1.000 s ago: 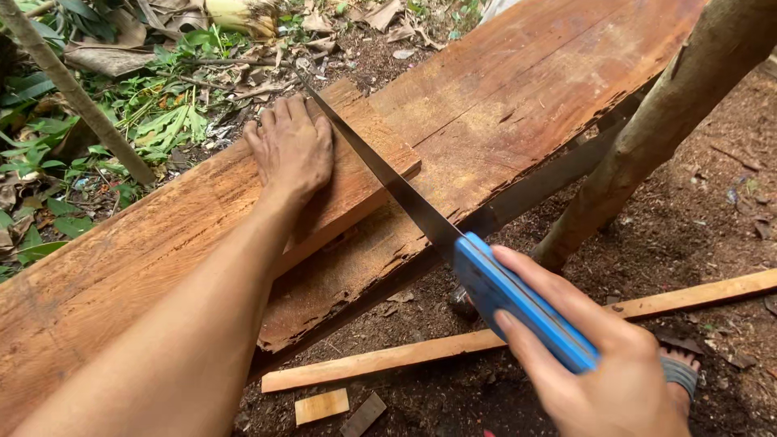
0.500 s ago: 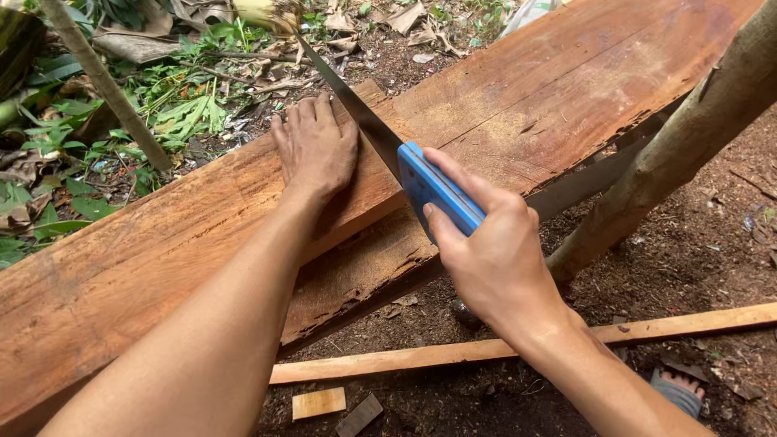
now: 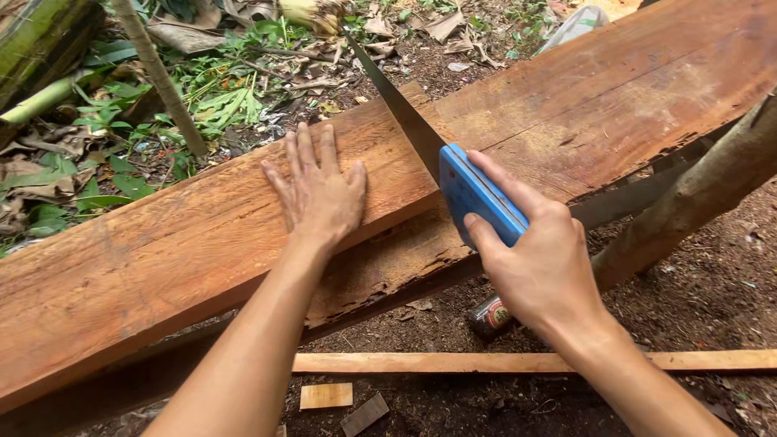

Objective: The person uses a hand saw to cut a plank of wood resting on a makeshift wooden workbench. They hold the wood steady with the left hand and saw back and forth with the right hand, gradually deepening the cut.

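Reddish plank point(image 3: 566, 105) lay at a slant across the view, its near edge ragged and flaking where the wood looked rotten. Saw point(image 3: 405, 121) sat in the cut with the blade pushed far through, tip out past the far edge over the leaf litter point(image 3: 218, 105). Right hand point(image 3: 538, 259) was clamped on the blue handle point(image 3: 481, 198), index finger stretched along its top, handle almost touching the plank face. Left hand point(image 3: 320, 190) lay flat on the plank, fingers together, thumb spread toward the blade and near it. Main risk, as I judged it: blade jumping out of the kerf or skating sideways, which would put teeth into that thumb. Cause would be a bind in the soft, crumbly wood or a twisted stroke. Second risk: handle knuckles striking the plank at full push. Third: plank shifting, since the support below was mostly hidden; only a log point(image 3: 696, 194) showed under the right end, and I could not tell how firmly the plank bore on it. Underfoot, a lath point(image 3: 688, 360), small offcuts point(image 3: 326, 395) and a can point(image 3: 491, 316) lay on the dirt, so footing could slip mid-stroke.
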